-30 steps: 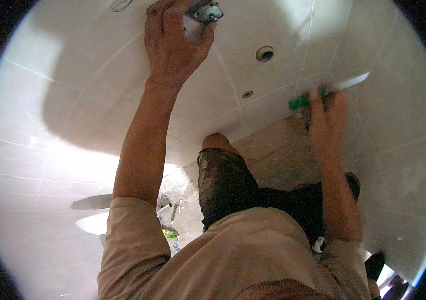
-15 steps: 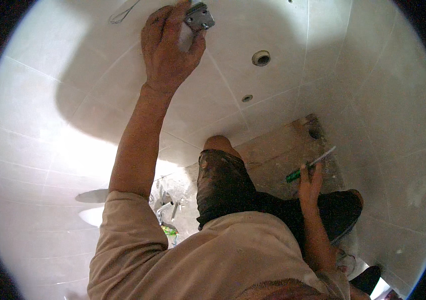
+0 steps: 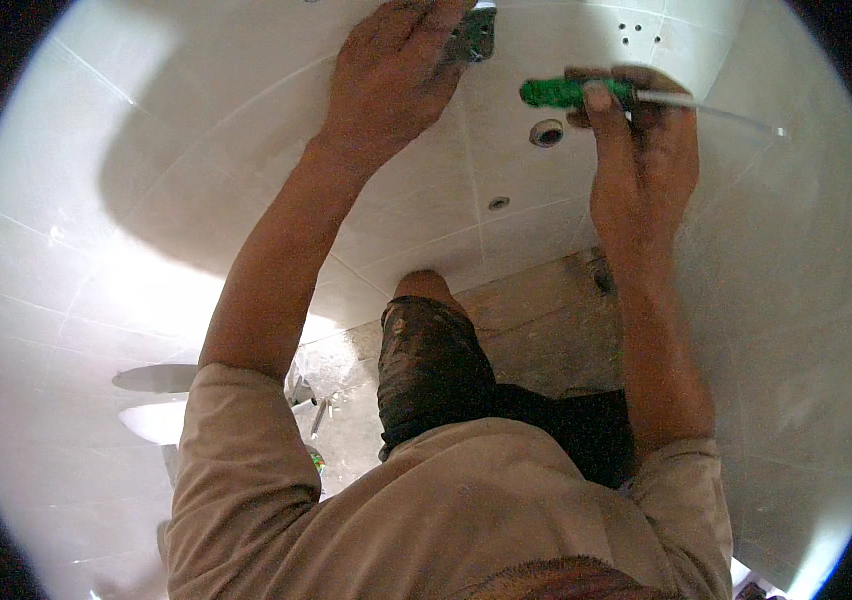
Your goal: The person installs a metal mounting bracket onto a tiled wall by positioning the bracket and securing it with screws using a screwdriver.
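Pale wall tiles form the background. Left grip still pinches a small metal bracket between thumb and fingers; right grip, curled round a green-handled screwdriver, has risen from near the right leg, a round wall opening now just to its left.

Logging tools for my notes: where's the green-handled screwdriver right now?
In the head view, the screwdriver is at upper right, in the right hand, its handle just above the larger round opening.
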`<action>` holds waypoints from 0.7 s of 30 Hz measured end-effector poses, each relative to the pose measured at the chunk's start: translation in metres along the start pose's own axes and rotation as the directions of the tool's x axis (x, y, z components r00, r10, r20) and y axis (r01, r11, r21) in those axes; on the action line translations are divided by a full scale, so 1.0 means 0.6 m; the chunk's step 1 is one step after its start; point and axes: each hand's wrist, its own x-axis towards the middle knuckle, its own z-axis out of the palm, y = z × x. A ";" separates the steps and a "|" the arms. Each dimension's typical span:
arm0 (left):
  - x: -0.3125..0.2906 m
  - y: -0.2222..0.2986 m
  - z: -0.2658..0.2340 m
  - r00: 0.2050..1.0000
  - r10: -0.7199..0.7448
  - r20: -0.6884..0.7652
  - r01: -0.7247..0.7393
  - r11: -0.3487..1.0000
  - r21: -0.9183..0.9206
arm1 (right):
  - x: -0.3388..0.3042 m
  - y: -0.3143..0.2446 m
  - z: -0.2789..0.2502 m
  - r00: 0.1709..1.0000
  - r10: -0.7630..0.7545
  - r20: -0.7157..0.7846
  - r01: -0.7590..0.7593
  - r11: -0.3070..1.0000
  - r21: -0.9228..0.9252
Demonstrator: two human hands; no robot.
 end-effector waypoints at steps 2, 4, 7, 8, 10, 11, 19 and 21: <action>0.002 -0.001 -0.010 1.000 -0.003 -0.010 0.002 0.999 -0.051 | 0.026 -0.009 0.028 0.999 0.001 0.032 -0.001 1.000 -0.002; -0.003 0.003 -0.012 1.000 -0.004 -0.027 0.001 0.993 -0.117 | 0.041 -0.018 0.045 0.973 -0.223 0.058 0.227 0.970 -0.087; -0.022 -0.006 -0.013 0.999 0.000 -0.050 -0.001 1.000 -0.028 | 0.049 -0.038 0.065 0.977 -0.185 0.102 0.181 0.982 0.049; -0.028 -0.016 -0.008 0.995 0.021 -0.096 -0.026 0.999 -0.047 | 0.045 -0.057 0.069 0.987 -0.108 0.120 0.095 0.990 0.107; -0.022 -0.014 -0.007 0.987 0.039 -0.159 -0.053 0.995 -0.085 | 0.046 -0.061 0.062 0.983 0.026 0.179 -0.010 0.996 -0.090; -0.022 -0.012 -0.009 0.995 0.006 -0.097 -0.011 0.998 -0.054 | 0.046 -0.038 0.061 0.973 0.096 0.212 -0.023 0.947 -0.321; -0.023 -0.024 -0.010 1.000 -0.029 0.005 0.029 0.999 -0.029 | -0.051 -0.015 0.066 0.857 0.491 0.160 -0.502 0.864 0.041; -0.020 -0.021 -0.009 0.999 -0.019 -0.034 0.018 0.999 -0.036 | -0.071 -0.014 0.042 0.859 0.478 0.185 -0.457 0.877 -0.146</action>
